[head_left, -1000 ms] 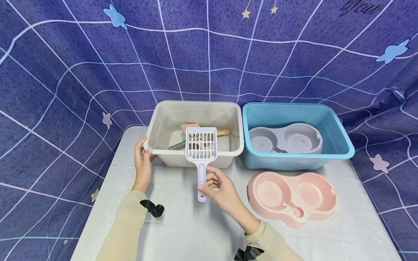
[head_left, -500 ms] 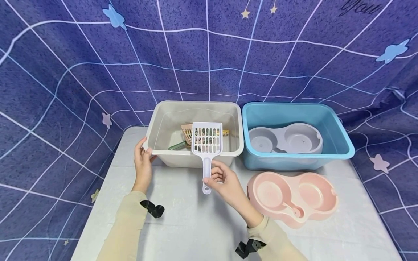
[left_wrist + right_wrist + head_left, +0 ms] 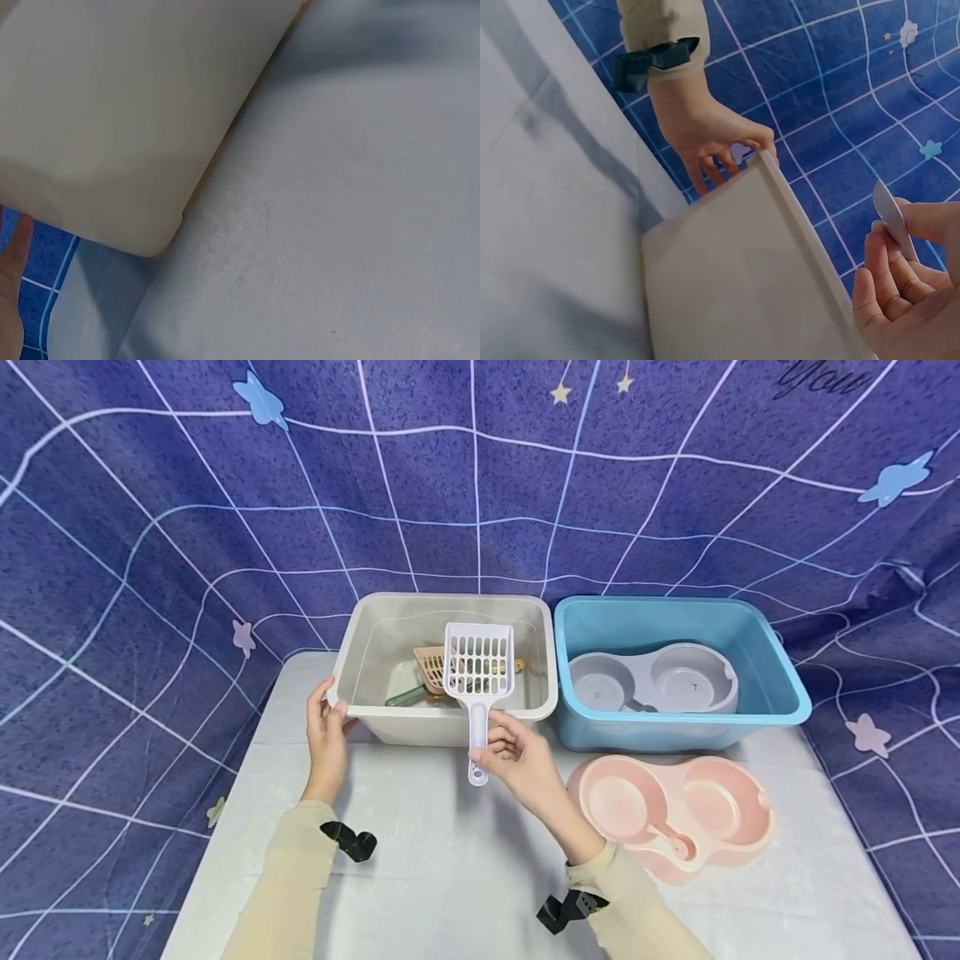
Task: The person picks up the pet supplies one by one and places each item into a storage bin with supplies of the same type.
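My right hand (image 3: pixel 521 762) pinches the handle of a pale lilac slotted litter scoop (image 3: pixel 477 702). The scoop's head is raised over the beige litter box (image 3: pixel 420 729), and its handle points back toward me. In the right wrist view, my right hand (image 3: pixel 919 289) has thumb and fingers on the handle, seen nearly edge-on. At the box's front left corner, my left hand (image 3: pixel 327 747) holds the rim between thumb and fingers. Inside the box lie a peach slotted scoop (image 3: pixel 431 665), a green handle (image 3: pixel 407 697) and a yellow handle (image 3: pixel 519 666), partly hidden by the lilac scoop.
A blue litter box (image 3: pixel 682 733) stands right of the beige one, with a grey double pet bowl (image 3: pixel 693 681) inside. In front of it, a pink double pet bowl (image 3: pixel 675 810) lies on the white-covered table (image 3: pixel 405 877). A purple starry curtain (image 3: pixel 450 485) hangs behind.
My right hand has moved the lilac scoop away from me and slightly right, so its head is farther over the beige box and uncovers the peach scoop. My left hand stays at the corner.
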Available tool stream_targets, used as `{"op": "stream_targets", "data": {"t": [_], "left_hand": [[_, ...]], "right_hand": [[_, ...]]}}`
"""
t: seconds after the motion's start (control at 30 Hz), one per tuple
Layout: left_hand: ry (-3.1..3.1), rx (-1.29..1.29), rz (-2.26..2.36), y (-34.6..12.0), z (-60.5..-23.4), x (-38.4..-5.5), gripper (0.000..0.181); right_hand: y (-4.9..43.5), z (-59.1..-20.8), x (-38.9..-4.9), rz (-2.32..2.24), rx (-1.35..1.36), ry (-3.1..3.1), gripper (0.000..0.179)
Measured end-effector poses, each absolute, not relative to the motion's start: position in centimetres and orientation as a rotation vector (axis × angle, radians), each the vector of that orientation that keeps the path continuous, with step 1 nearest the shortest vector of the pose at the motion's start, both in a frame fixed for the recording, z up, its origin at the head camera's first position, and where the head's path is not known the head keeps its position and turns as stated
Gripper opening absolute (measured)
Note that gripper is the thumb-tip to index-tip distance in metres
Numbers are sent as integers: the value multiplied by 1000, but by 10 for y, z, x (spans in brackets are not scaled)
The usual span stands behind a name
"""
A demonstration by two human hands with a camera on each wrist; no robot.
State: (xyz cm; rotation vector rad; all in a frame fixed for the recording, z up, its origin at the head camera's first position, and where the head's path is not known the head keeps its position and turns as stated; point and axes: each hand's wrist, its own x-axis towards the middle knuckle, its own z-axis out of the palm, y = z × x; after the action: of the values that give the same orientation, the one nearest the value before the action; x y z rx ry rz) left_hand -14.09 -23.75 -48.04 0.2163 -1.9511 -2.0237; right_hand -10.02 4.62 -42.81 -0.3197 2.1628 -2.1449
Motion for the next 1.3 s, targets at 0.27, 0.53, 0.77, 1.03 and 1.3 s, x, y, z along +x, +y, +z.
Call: {"op": "stream_targets", "data": {"t": [0.27,0.53,0.77,1.03,1.3], "left_hand": [[-1941,211,-2015,-238,-483,-143,48],[-1952,204,-2015,-239,-484,-143,48],[-1940,214,-2022,-239,-482,-143,48],[-1914,215,-2030,-247,-500,-151,48],[-1901,216,-2016,-249,-510,-156,47]], "right_hand": [[48,-418,-111,-2102,-335,2254,57],[48,-418,-119,-2074,-301,2259,59],[49,-416,-128,-2051,-333,2277,59],[50,-412,-141,-1951,-368,2338,58],[48,-405,-151,-1924,-373,2361,58]]}}
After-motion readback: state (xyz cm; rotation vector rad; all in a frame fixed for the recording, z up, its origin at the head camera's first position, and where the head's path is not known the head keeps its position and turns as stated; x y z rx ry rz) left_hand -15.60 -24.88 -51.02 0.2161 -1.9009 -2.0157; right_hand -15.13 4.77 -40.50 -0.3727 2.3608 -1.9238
